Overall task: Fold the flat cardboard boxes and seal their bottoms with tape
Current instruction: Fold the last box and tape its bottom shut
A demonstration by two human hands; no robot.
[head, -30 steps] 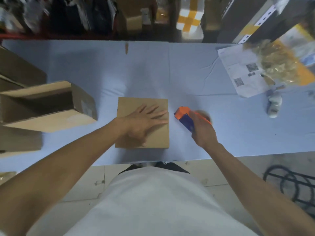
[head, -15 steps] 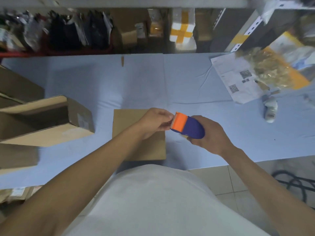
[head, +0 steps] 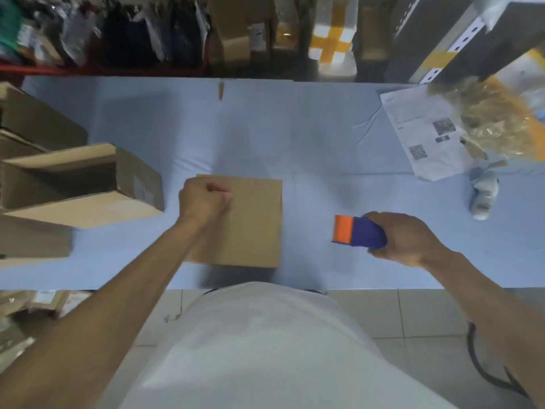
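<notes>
Near the front edge of the tabletop [head: 324,149], the right hand [head: 408,240] wraps its grip around a blue and orange tape dispenser [head: 358,235], held off to the right of the cardboard box [head: 250,225]. The box sits at the middle of that front edge. The left hand [head: 202,200] rests on its top left part, fingers curled tight; whether they pinch tape I cannot tell. Folded boxes [head: 76,184] crowd the left edge. A printed sheet [head: 424,137] lies toward the far right corner.
</notes>
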